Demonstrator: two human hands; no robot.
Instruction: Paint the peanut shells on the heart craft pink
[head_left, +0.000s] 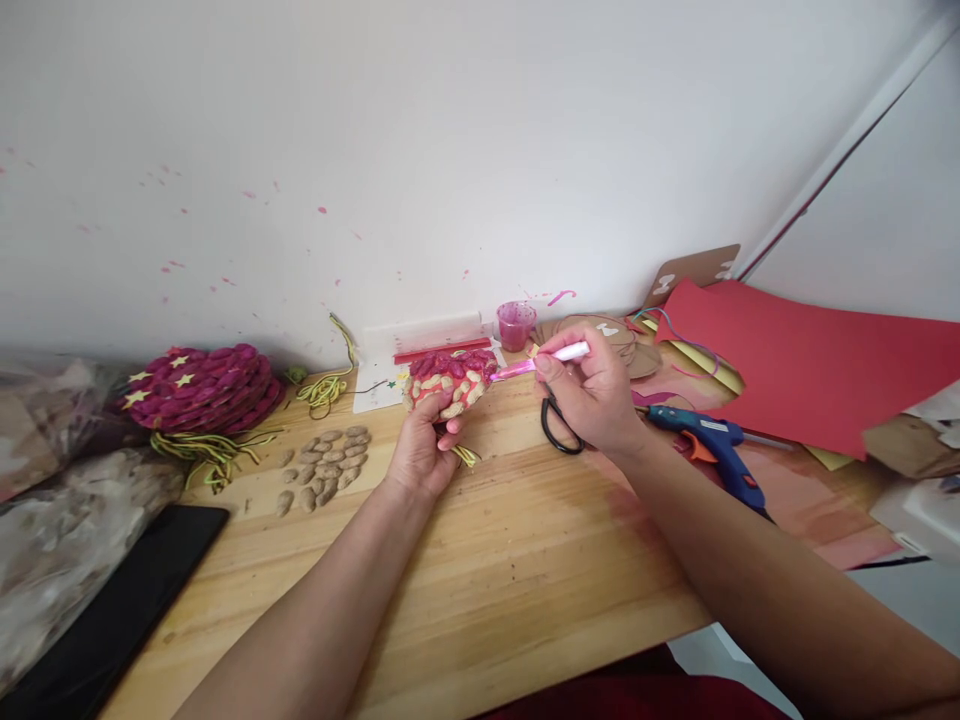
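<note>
Left hand grips the peanut-covered piece by its lower edge, above the desk; right hand pinches the brush, tip at its side; light dabs into crevices (the lower shells look unpainted) should coat best.

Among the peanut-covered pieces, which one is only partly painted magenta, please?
The piece held in the left hand: magenta above, tan below. The stacked pieces at the left look magenta wherever their peanut surface shows.
</note>
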